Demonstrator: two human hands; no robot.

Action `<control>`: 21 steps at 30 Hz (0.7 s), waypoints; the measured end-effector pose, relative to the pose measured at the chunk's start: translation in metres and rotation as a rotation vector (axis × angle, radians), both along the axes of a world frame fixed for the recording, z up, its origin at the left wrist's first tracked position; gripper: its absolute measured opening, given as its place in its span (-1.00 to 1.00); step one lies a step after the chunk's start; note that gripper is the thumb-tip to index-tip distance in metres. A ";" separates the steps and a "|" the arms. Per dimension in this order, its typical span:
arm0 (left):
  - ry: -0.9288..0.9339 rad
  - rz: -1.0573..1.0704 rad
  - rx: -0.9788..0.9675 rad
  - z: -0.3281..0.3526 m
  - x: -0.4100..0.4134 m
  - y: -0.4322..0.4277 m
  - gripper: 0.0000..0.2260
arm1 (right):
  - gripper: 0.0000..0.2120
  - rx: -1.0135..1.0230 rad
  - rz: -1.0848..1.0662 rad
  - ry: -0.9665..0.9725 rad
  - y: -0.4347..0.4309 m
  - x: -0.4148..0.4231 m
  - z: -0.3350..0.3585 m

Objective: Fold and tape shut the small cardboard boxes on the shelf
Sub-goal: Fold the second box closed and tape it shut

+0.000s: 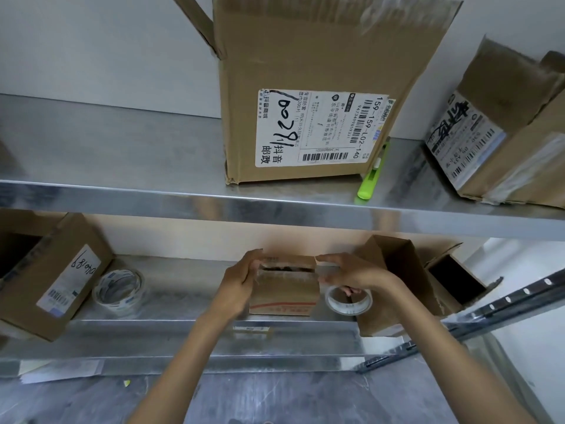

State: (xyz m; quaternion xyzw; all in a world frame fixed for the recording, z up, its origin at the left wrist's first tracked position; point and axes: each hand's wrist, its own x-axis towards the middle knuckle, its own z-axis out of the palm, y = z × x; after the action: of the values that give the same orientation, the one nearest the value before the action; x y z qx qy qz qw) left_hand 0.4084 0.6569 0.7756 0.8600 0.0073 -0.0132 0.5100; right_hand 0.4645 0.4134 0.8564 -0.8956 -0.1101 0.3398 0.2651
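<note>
The small cardboard box [284, 289] stands on the lower shelf [183, 289], near its front edge, between the two hands. Its top flaps [287, 267] are folded in but not flat: a dark gap shows along the seam, edged with scraps of old film. The left hand [241, 283] grips the box's left end, fingers curled over the top edge and palm against the side. The right hand [354, 272] reaches its forefinger and thumb, nearly straight, to the top right corner, while its lower fingers show through the core of a tape roll [348, 301] just beside the box and seem to be hooked in it. The box looks light and probably empty, so it will likely slide on the smooth metal unless one hand pins it. The worn, creased board should give under pressure, so the flaps are best pressed near the seam and the box held by its stiffer end walls and corners. The clear tape is thin, and it may cling to fingers.
</note>
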 end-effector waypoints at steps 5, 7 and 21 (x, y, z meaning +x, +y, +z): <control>0.041 0.007 0.105 -0.010 0.002 0.001 -0.75 | -0.70 -0.018 -0.060 -0.023 -0.001 0.012 -0.012; 0.028 0.054 0.117 -0.012 0.006 -0.004 -0.79 | -0.80 -0.038 -0.086 -0.081 0.000 0.014 -0.015; 0.030 0.335 -0.033 -0.015 0.010 -0.025 -0.72 | -0.68 -0.364 0.027 -0.446 0.020 0.027 -0.035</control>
State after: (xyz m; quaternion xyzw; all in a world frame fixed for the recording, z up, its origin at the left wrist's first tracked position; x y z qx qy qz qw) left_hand 0.4188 0.6318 0.7604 0.8381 0.1582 0.0589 0.5188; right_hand 0.4917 0.4334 0.8218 -0.9795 -0.1151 0.1521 0.0647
